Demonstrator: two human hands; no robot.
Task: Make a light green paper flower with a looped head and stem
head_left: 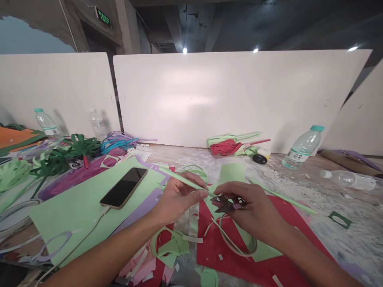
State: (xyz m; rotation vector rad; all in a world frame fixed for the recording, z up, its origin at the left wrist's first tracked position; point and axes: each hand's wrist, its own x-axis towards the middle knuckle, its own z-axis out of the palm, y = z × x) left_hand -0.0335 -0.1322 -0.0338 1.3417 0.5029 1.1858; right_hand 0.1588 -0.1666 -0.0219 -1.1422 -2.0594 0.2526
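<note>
My left hand (184,197) is closed around a thin light green paper stick (176,175), thumb and fingers pinching near its right end. My right hand (251,203) is closed on dark scissors (230,202), their two points facing left and slightly apart, with paper scraps stuck to them. The fingertips of both hands almost meet at the stick's end, and I cannot tell whether the right fingers touch it. Under my right hand lie red paper (215,247), a light green sheet and a roll of thin tape or ring (253,249).
A phone (124,188) with a cable rests on a large green sheet (72,215) at left. Paper scraps (173,247) litter the front. Fringed paper flowers (224,147), a black-and-yellow jar (260,156) and bottles (303,147) stand or lie along the white partition (239,91).
</note>
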